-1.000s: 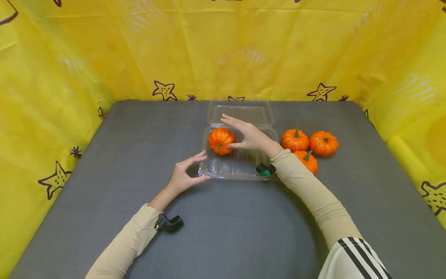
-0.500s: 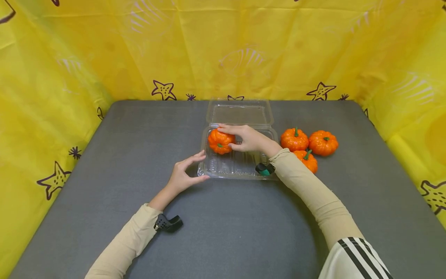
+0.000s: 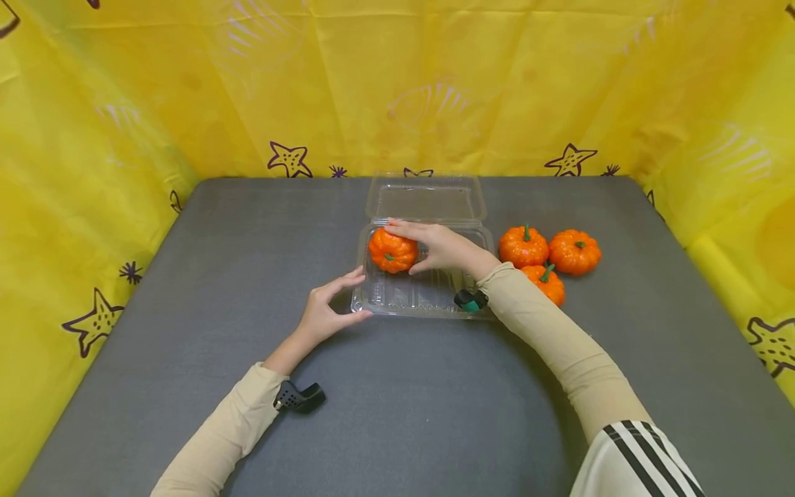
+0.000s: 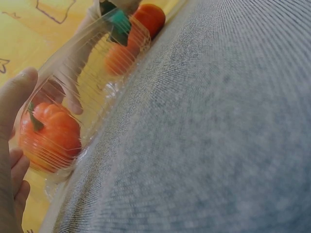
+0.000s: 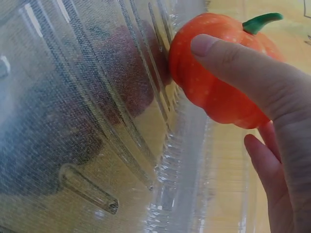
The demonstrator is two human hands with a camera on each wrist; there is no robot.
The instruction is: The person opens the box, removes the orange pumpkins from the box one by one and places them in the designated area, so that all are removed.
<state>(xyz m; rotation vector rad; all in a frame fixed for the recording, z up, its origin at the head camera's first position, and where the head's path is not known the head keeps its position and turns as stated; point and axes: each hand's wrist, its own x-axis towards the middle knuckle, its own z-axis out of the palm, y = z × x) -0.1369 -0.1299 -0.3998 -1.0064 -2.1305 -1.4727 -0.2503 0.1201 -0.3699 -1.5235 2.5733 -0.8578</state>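
Note:
A small orange pumpkin with a green stem sits in the back left part of a clear plastic clamshell container. Over its far side reach the fingers of my right hand, fairly straight. The thumb lies at the pumpkin's near right, with a slight gap in the head view; in the right wrist view it overlaps the pumpkin. My left hand is at the container's left end, thumb by the front corner and fingertips at the left rim, widely spread. Whether they press the plastic is hard to tell.
The container's lid lies folded back behind it. Right of the container are three more pumpkins: one at the back, another farther right, and a third partly behind the right sleeve. A yellow patterned cloth surrounds the grey table.
My right hand's fingers came down from above onto the pumpkin's far side; its thumb then drew slightly away. The left hand and the pumpkins stay where they were.

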